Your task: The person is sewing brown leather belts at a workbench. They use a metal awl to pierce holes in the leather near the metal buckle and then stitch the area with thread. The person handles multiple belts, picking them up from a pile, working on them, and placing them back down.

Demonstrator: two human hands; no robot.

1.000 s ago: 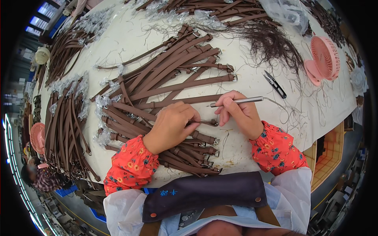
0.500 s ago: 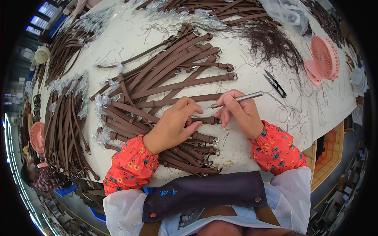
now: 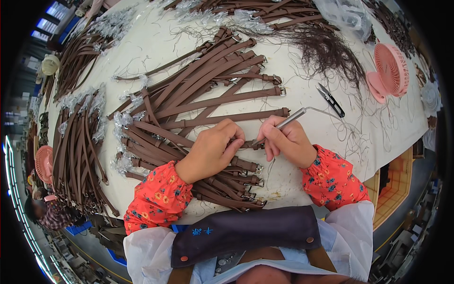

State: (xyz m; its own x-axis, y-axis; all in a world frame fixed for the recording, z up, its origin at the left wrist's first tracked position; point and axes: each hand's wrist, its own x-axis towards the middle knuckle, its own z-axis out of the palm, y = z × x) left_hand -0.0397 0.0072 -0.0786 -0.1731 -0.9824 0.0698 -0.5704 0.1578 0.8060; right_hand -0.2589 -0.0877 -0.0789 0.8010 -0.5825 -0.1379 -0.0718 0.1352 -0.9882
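Observation:
My left hand (image 3: 208,152) is closed, thumb and fingers pinching a brown buckled strap (image 3: 256,145) near its buckle end; most of that strap is hidden under the hand. A slim silver pen-shaped tool (image 3: 298,114) with a thin pale cord at its rear is gripped in my right hand (image 3: 289,142). Its tip comes down at the strap, just right of my left fingertips; whether it touches cannot be made out. More brown straps (image 3: 203,104) with metal buckles lie fanned around and beneath my left hand, some with clear plastic at their far ends.
Black thread snips (image 3: 330,101) lie right of the straps. Beyond are a tangle of dark threads (image 3: 326,52) and a pink fan (image 3: 388,71). Further strap bundles (image 3: 78,156) cover the table's left side and far edge. A wooden-sided bin (image 3: 395,182) stands below the table's right edge.
My right hand has tilted the tool steeper and brought its tip down to the strap. My left fingers have closed in beside it on the strap.

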